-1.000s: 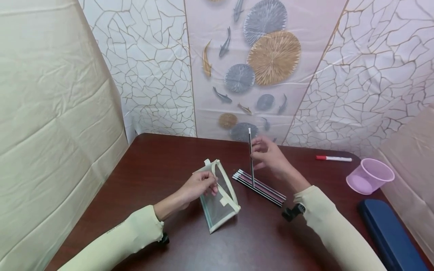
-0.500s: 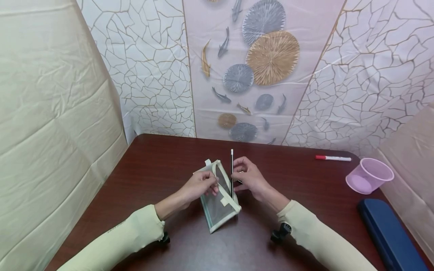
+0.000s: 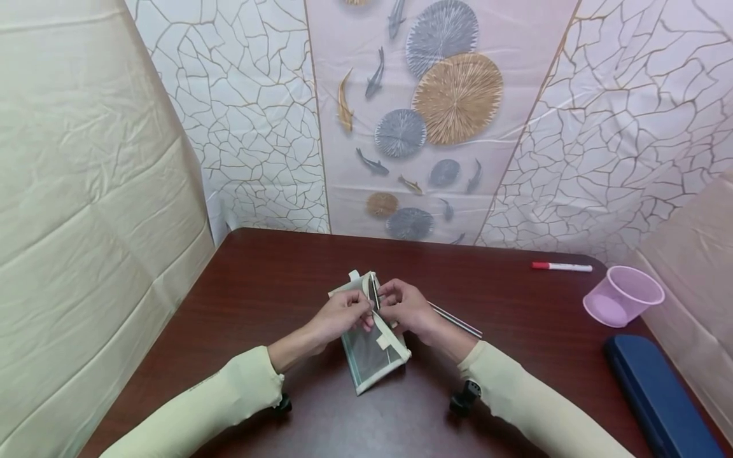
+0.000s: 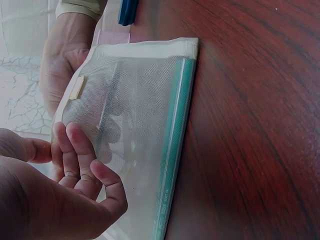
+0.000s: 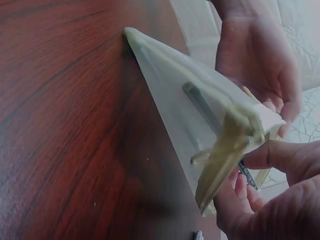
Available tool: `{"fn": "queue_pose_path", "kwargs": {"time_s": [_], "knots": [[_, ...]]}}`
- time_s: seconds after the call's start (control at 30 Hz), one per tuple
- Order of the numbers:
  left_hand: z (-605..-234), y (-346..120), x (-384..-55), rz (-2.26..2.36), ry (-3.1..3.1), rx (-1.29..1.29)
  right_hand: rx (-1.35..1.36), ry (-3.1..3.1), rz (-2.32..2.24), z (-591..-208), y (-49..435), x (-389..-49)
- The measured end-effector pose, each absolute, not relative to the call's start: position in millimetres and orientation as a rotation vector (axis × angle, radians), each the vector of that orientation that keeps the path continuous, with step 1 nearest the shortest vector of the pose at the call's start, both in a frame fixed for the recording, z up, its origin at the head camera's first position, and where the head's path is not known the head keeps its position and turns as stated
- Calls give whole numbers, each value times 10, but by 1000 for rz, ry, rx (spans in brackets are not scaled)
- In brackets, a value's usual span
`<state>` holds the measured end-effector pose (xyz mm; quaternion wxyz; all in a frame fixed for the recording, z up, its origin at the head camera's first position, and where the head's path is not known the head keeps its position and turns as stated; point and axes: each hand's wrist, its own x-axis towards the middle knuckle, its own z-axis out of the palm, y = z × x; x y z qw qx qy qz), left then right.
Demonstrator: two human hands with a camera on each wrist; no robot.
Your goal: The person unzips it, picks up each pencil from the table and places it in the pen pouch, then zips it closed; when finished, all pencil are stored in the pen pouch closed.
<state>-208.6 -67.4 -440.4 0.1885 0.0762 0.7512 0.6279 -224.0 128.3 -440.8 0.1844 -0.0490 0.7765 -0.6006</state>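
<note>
A translucent mesh zip pouch (image 3: 366, 356) with cream trim stands tilted on the table, its mouth gaping. My left hand (image 3: 345, 310) pinches the near edge of that mouth between thumb and fingers. At the opening, my right hand (image 3: 406, 308) holds a dark pencil (image 5: 249, 177) by its upper end. Most of the pencil's length shows through the mesh, inside the pouch. A teal strip (image 4: 175, 115) runs along the pouch's bottom in the left wrist view. Behind my right wrist lie several pencils (image 3: 456, 319), mostly hidden by the hand and forearm.
At the right stand a pink mesh cup (image 3: 609, 305), tipped toward me, and a long navy blue case (image 3: 658, 388). A red-capped white marker (image 3: 564, 266) lies near the table's back edge. Patterned cloth (image 3: 263, 127) hangs behind the brown table (image 3: 275, 267).
My right hand has carried the pencil leftward from above the other pencils and lowered it into the pouch. My left hand keeps its hold on the pouch edge.
</note>
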Motion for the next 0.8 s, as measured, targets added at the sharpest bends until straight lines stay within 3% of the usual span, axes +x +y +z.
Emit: {"fn": "queue_pose_path", "kwargs": {"time_s": [0.5,0.8], "knots": [[-4398,-645,-2080,1763,2095,251,-172,2234,-1561,-4360,1276,-2244],[-4367,-680,-2066,1766,2117,229,-119,2218,-1683,-4242,1557,-2339]]}}
